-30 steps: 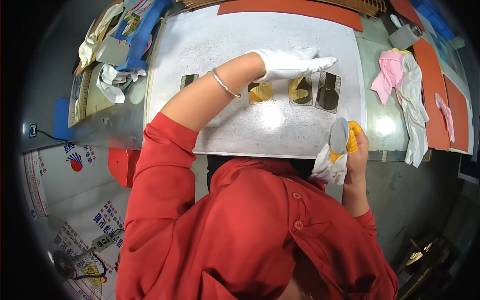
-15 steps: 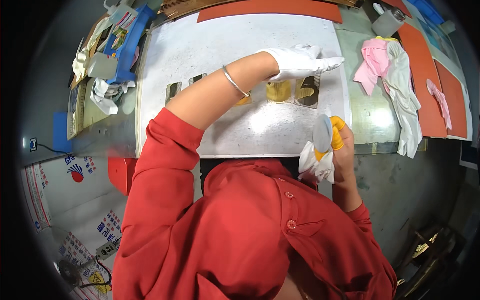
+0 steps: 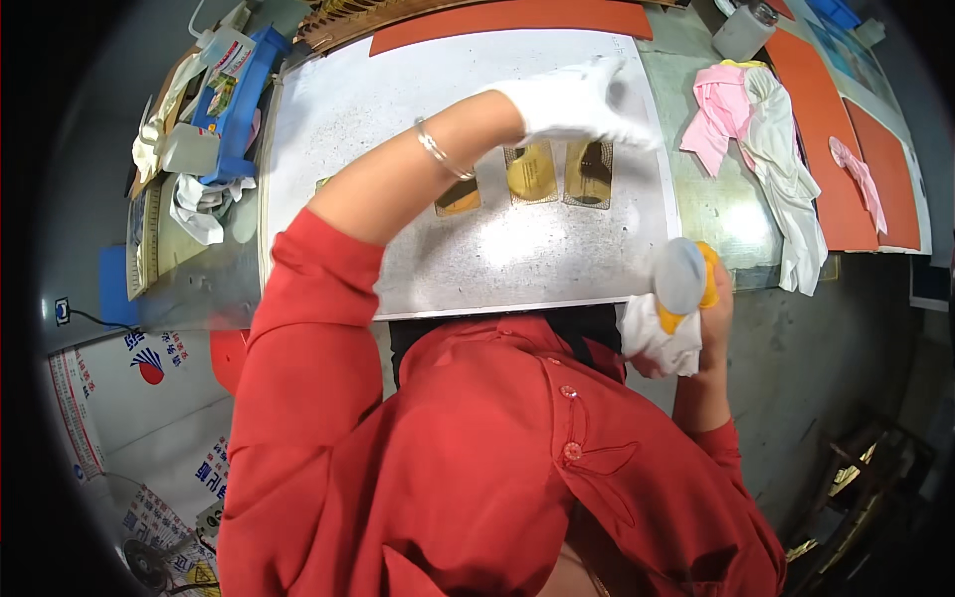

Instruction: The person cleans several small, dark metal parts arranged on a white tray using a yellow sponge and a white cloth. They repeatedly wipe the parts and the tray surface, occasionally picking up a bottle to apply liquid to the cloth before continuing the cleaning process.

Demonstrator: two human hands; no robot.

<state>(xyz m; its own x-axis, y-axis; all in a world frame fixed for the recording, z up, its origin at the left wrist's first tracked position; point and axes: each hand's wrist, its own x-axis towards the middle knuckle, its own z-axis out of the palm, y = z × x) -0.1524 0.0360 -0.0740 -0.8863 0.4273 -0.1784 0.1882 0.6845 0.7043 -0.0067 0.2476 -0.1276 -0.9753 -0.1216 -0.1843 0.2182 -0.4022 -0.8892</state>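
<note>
My left hand, in a white glove, is stretched over the far right part of a white work sheet. Its fingers look apart with nothing visible in them, though they are slightly blurred. Just nearer than the glove lie thin gold-and-dark rectangular pieces, among them a right one, a middle one and a left one partly under my forearm. My right hand, with yellow finger covers, is closed round a grey round disc and a crumpled white cloth, off the sheet's near right corner.
A blue bin with bottles stands on the left, a white cloth beside it. To the right hang pink and white cloths. A clear bottle stands far right. An orange strip runs along the back.
My right hand has moved right with the disc and cloth, and the disc's flat face shows more. My left hand's fingers have spread from a flatter pose. The view has shifted slightly.
</note>
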